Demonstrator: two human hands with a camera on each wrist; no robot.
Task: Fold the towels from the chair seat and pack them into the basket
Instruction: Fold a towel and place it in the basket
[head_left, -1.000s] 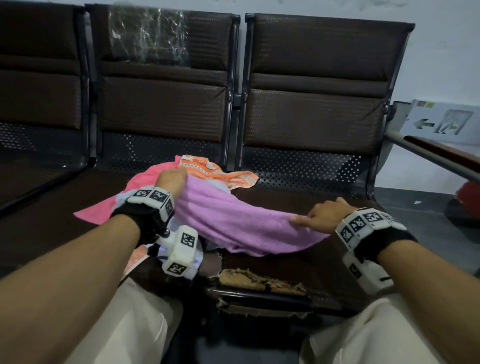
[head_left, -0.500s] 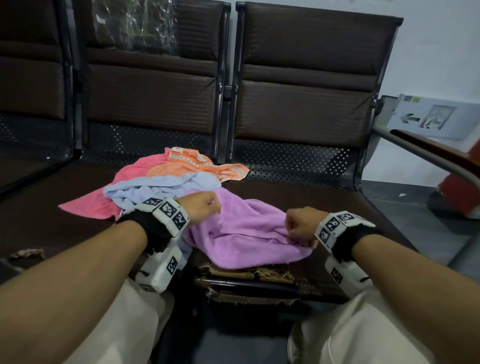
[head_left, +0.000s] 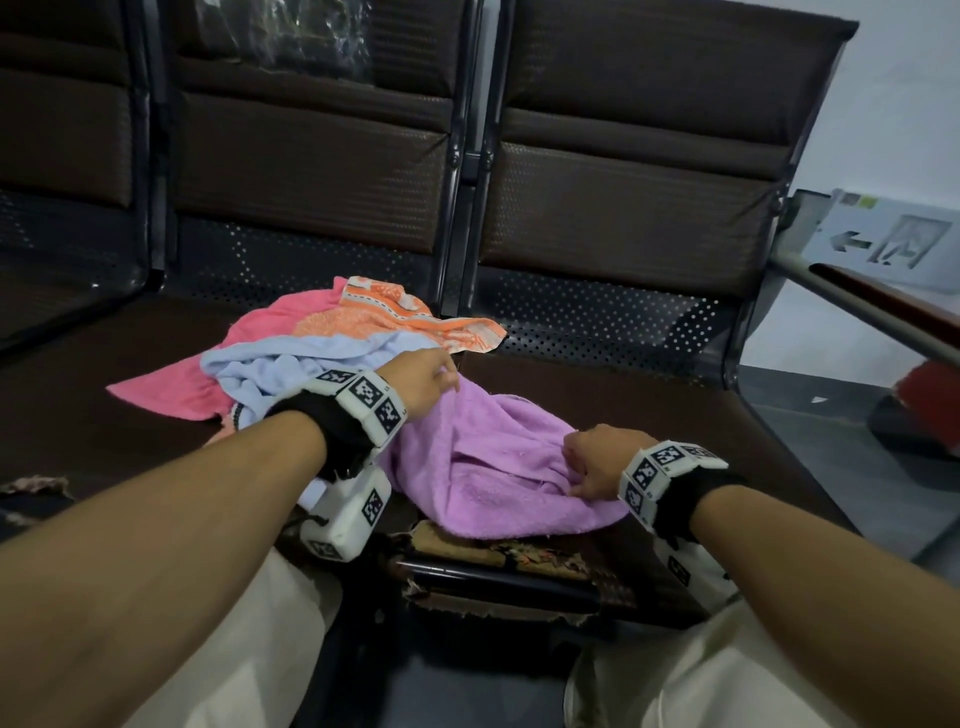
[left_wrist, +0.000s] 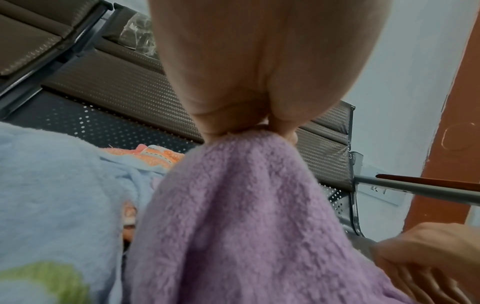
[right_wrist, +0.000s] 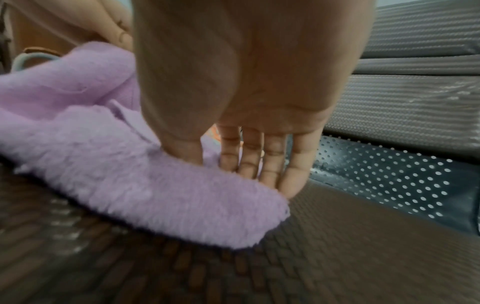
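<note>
Left hand pinching purple towel edge; right hand pinching its fold, rest bunched between my two grips.

1. Over on the right, there's the armrest: a grey metal bar with a dark reddish-brown pad on top.
2. Just behind the armrest sits a white sign with a black arrow pointing left.
3. Below the armrest is grey floor, and on it a red thing, cut off by the frame edge.
4. Left of the armrest is a brown padded backrest, with a perforated metal panel beneath it.
5. Farther left of the armrest, crinkled clear plastic clings to the top of the next backrest.
</note>
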